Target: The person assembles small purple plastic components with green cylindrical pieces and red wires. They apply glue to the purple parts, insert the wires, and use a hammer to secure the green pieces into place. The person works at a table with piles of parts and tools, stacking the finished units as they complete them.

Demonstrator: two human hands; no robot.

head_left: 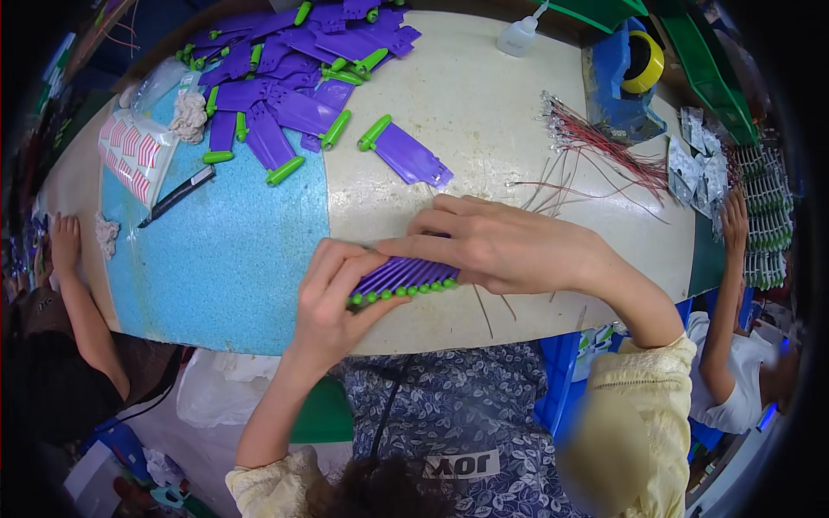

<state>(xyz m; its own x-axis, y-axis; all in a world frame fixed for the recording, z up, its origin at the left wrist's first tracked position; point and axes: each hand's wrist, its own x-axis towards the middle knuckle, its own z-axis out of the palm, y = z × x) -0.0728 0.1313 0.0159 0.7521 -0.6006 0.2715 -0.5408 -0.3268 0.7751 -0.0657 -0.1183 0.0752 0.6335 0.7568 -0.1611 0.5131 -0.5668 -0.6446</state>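
Note:
Between my two hands is a row of purple plastic blades with green tips [404,281], several of them pressed side by side above the table's near edge. My left hand [332,281] grips the left end of the row, thumb below and fingers on top. From the right, my right hand [496,246] closes over the other end, its fingers reaching across the top. Just beyond my hands lies a single purple blade with a green tip [406,154]. A large heap of the same blades [294,86] covers the far left of the table.
On the blue mat [233,259] lie a black pen [177,197] and a striped plastic bag [134,160]. Red and black wires [596,142] spread at right, near a blue tape dispenser [617,95] with yellow tape. A white squeeze bottle [518,36] stands far back. Other people's hands [65,246] rest at both sides.

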